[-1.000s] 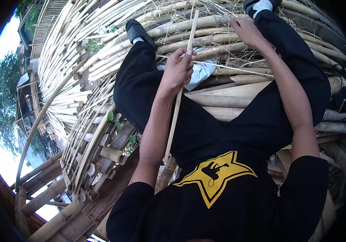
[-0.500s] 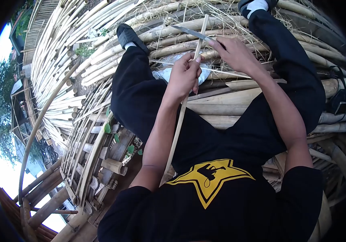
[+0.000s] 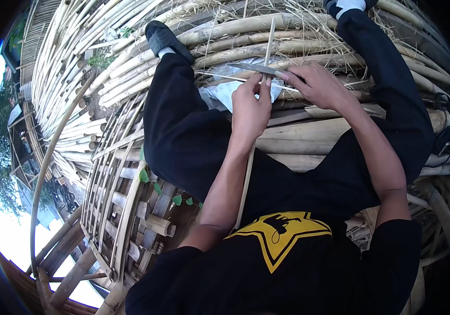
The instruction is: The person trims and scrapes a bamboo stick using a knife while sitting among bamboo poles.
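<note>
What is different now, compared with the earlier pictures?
The right hand brought the knife back toward the body; its blade now crosses the strip just beyond the left hand's fingertips. Nothing was newly grasped or let go: the left hand still holds the strip, the right the knife.

We see bright, soft daylight with only faint shadows, a blown-out white sky [image 3: 9, 236] at the left, and fisheye distortion curving everything toward dark, vignetted edges.
</note>
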`<action>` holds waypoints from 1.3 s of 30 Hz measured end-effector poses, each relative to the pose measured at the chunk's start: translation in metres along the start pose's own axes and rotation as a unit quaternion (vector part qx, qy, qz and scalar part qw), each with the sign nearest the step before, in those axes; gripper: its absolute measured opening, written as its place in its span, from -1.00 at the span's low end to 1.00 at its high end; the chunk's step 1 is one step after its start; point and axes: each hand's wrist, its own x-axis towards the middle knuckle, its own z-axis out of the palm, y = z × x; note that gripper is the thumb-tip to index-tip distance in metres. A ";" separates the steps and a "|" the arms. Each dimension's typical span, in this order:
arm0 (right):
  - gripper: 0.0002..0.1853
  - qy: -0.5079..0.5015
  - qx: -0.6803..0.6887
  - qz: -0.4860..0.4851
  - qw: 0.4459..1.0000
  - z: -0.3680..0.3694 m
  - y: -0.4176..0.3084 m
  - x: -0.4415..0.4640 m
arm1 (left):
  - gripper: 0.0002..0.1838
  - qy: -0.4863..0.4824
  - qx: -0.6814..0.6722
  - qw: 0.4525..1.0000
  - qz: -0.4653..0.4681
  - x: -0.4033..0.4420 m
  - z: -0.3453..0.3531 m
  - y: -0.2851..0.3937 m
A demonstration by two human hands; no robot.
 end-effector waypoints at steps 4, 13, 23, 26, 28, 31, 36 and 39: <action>-0.48 -0.031 0.015 0.040 0.999 -0.005 -0.008 0.002 | -0.78 -0.016 -0.025 1.000 -0.008 0.001 -0.003 0.002; -0.43 -0.005 -0.034 0.038 0.999 0.005 -0.004 0.002 | -0.77 -0.021 -0.015 0.999 -0.028 0.002 -0.004 0.000; -0.32 0.109 -0.144 0.217 0.959 -0.026 0.107 0.022 | -0.74 -0.072 -0.071 0.993 -0.063 -0.019 -0.012 0.014; -0.30 0.200 -0.074 0.251 0.944 -0.041 0.116 0.020 | -0.71 -0.123 -0.208 0.967 -0.088 -0.021 -0.027 0.026; -0.29 0.224 0.020 0.232 0.946 -0.040 0.089 0.018 | -0.71 -0.127 -0.256 0.953 -0.097 -0.018 -0.026 0.032; -0.30 0.206 0.102 0.161 0.960 -0.027 0.041 0.009 | -0.66 -0.148 -0.268 0.949 -0.079 -0.009 -0.021 0.038; -0.31 0.131 0.083 0.102 0.983 -0.035 -0.016 -0.014 | -0.68 -0.148 -0.336 0.927 -0.077 0.001 -0.022 0.050; -0.33 0.113 0.023 0.094 0.989 -0.040 -0.025 -0.021 | -0.73 -0.152 -0.348 0.923 -0.067 0.012 -0.023 0.056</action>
